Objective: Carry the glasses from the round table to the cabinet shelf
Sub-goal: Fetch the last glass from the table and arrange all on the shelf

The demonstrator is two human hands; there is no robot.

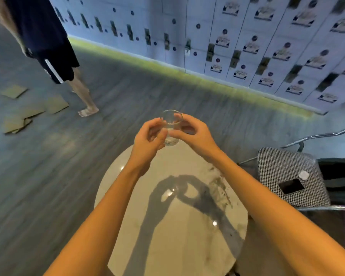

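Clear cylindrical glass (171, 128) held upright by left hand (147, 139) and right hand (195, 134), above glossy round marble counter (187, 236), houndstooth chair (287, 176) right, dark phone (291, 186) on its seat, a person's bare legs (82, 90) far left.

Locker room, wall of numbered lockers (247, 46)
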